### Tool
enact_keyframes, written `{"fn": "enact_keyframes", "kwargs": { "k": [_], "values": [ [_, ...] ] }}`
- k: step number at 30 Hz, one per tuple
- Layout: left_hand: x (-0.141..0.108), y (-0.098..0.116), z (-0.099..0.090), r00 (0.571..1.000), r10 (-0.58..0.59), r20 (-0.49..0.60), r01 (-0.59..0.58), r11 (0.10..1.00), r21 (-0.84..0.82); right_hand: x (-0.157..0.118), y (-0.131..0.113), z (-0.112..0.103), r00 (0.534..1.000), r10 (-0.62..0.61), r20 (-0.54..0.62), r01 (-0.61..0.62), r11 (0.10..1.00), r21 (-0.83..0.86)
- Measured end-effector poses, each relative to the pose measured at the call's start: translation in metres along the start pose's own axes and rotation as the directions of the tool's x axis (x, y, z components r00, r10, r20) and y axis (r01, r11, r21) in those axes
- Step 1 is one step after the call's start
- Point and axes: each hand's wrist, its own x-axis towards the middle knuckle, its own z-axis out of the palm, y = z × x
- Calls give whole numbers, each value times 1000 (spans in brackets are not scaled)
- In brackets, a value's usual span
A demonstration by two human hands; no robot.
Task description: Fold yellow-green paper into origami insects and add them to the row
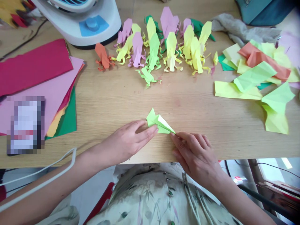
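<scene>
A partly folded light green origami paper [154,122] lies at the table's near side, between my hands. My left hand [133,137] grips its left part, with fingers on the lower edge. The narrow point at the paper's right end is pinched between the thumb and forefinger of my right hand [194,148]. Beyond it, a small green origami frog [148,77] rests on the wood. Several more folded paper figures in yellow [172,51], pink [137,50], green and orange [103,57] stand in a cluster behind that.
Coloured paper sheets [42,82] lie at the left, with a blurred-out phone [26,125] on them. A white fan base [93,23] stands behind. Crumpled paper scraps [255,75] are piled at the right, near a grey cloth [243,29]. A white cable [58,159] crosses my left arm.
</scene>
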Motion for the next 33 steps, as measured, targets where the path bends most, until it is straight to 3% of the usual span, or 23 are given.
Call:
{"fn": "enact_keyframes", "kwargs": {
  "k": [5,12,21,33],
  "values": [
    [2,8,-1,999,4,39,-7,998,62,0,-3,3,999,-29,17,31,996,-87],
    [15,26,-3,995,-78,56,67,982,178,-2,-3,3,997,-3,71,10,995,-94],
    [15,30,-3,982,-179,55,170,976,138,1,-8,6,999,40,19,-37,991,-132],
    [5,25,8,990,-144,-13,144,989,36,2,-6,7,1000,4,-12,-5,986,-164]
  ]
}}
